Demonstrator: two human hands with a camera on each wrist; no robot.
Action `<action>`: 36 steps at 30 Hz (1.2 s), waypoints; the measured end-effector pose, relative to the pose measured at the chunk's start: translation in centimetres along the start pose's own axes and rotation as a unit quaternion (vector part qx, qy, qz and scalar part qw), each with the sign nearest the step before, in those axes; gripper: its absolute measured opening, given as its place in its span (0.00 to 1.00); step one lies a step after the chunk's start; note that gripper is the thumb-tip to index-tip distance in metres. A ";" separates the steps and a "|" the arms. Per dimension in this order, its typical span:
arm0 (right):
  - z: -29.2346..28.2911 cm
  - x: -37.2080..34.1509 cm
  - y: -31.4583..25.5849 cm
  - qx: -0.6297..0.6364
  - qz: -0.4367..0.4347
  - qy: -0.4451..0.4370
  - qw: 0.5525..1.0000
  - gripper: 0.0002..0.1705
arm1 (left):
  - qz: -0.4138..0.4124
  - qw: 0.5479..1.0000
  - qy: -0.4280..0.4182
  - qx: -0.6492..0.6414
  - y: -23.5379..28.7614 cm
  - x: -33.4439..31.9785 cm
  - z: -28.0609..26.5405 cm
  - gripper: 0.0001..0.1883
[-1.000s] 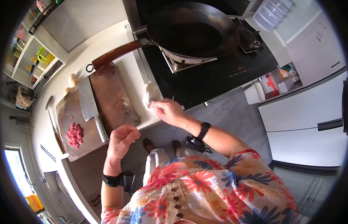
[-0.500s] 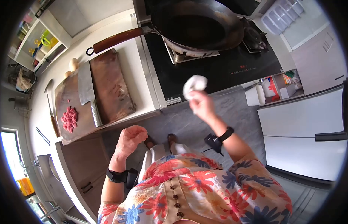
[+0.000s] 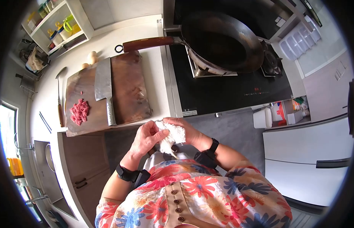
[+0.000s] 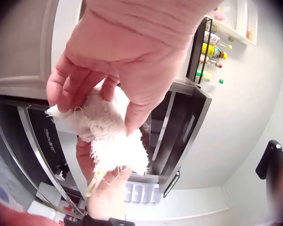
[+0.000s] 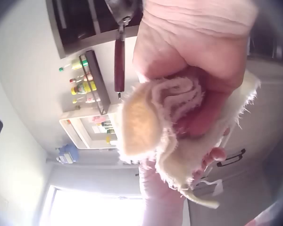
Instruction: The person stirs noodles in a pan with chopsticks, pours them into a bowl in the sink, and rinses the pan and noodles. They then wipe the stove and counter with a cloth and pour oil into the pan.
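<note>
A crumpled white cloth (image 3: 172,136) with frayed edges is between the two hands, in front of the counter's edge. The left hand (image 3: 146,138) pinches it with thumb and fingers; in the left wrist view the thumb and fingers of that hand (image 4: 118,61) lie on the cloth (image 4: 108,134). From the other side the right hand (image 3: 188,133) grips it. Folds of the cloth (image 5: 141,125) bunch under the right hand (image 5: 198,52) in the right wrist view, its fingers curled into them.
On the counter, a cutting board (image 3: 131,87) holds a cleaver (image 3: 104,85) and chopped red meat (image 3: 79,112). A ladle (image 3: 59,95) lies to its left, eggs (image 3: 92,57) behind it. A wok (image 3: 222,41) sits on the stove (image 3: 238,89), its handle extending left over the counter.
The right hand has lifted the cloth from near the stove's edge and brought it back left to the body. The left hand has moved up to it and taken hold.
</note>
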State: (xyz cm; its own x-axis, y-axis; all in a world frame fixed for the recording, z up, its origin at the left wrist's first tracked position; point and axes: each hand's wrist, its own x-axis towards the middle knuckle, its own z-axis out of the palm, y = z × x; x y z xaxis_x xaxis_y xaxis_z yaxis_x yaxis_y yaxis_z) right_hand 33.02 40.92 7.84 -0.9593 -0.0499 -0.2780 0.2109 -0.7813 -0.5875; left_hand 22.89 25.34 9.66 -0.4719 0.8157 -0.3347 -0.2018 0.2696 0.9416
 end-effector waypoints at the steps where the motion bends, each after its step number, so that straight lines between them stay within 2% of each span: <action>1: -0.1 0.4 0.1 -0.004 -0.007 0.002 1.000 0.13 | -0.005 0.996 0.011 0.084 -0.1 0.5 -0.3 0.16; 3: -0.3 1.5 0.1 -0.031 -0.036 0.015 0.999 0.12 | 0.026 0.997 0.030 0.068 0.0 1.2 -0.4 0.13; 6: -0.3 3.3 -1.7 -0.129 -0.112 0.075 0.982 0.11 | 0.092 0.985 0.114 0.088 1.6 2.6 -0.7 0.11; 9: -0.3 5.3 -3.1 -0.250 -0.216 0.158 0.931 0.14 | 0.157 0.975 0.130 0.087 1.8 4.0 -1.7 0.10; 10: -0.4 6.1 -3.2 -0.250 -0.220 0.158 0.930 0.14 | 0.159 0.974 0.133 0.091 2.3 4.2 -2.1 0.10; 11: -0.7 7.0 -3.1 -0.397 -0.311 0.213 0.837 0.13 | 0.162 0.973 0.135 0.095 2.8 4.3 -2.6 0.10; 12: -1.2 7.9 -2.9 -0.526 -0.389 0.260 0.710 0.13 | 0.175 0.968 0.146 0.101 2.6 5.0 -3.7 0.11; 13: -2.3 8.6 -2.4 -0.600 -0.375 0.250 0.660 0.17 | 0.158 0.971 0.156 0.087 3.6 5.2 -4.4 0.11; 15: -3.4 9.5 -0.8 -0.715 -0.299 0.259 0.576 0.23 | 0.160 0.970 0.185 0.003 5.6 5.8 -5.6 0.14; 16: -2.9 9.2 -0.2 -0.758 -0.252 0.258 0.543 0.27 | 0.150 0.968 0.204 0.000 6.8 6.0 -6.2 0.15; 17: -2.9 9.3 0.5 -0.758 -0.253 0.261 0.542 0.27 | 0.139 0.965 0.223 -0.004 7.7 6.5 -6.8 0.17; 19: -2.7 9.5 1.6 -0.793 -0.289 0.295 0.448 0.29 | 0.133 0.958 0.252 -0.033 8.7 8.1 -8.4 0.24; 20: -2.7 9.5 1.6 -0.804 -0.265 0.292 0.446 0.29 | 0.137 0.957 0.247 -0.070 9.3 8.9 -8.9 0.22; 22: -2.8 9.6 1.7 -0.800 -0.276 0.290 0.446 0.30 | 0.140 0.955 0.236 -0.109 10.2 10.4 -9.6 0.20; 24: -2.9 9.5 1.6 -0.805 -0.275 0.289 0.439 0.29 | 0.138 0.956 0.163 -0.200 11.2 11.7 -10.0 0.13; 27: -2.9 9.6 1.7 -0.799 -0.278 0.292 0.447 0.29 | 0.167 0.950 0.124 -0.232 12.2 12.9 -9.6 0.08; 30: -3.0 9.6 1.7 -0.796 -0.286 0.292 0.447 0.30 | 0.189 0.945 0.125 -0.236 12.5 14.1 -9.8 0.07; 36: -2.8 9.5 1.5 -0.793 -0.290 0.298 0.445 0.30 | 0.180 0.948 0.140 -0.221 13.5 15.2 -10.5 0.08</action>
State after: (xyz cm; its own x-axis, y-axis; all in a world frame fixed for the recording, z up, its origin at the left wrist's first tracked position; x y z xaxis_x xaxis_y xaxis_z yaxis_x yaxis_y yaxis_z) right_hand 24.78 40.97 2.21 -0.8180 0.4169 0.3964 0.2808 0.8907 -0.3574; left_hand 3.96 36.00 16.88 -0.7751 0.6300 -0.0486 -0.2949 -0.2927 0.9096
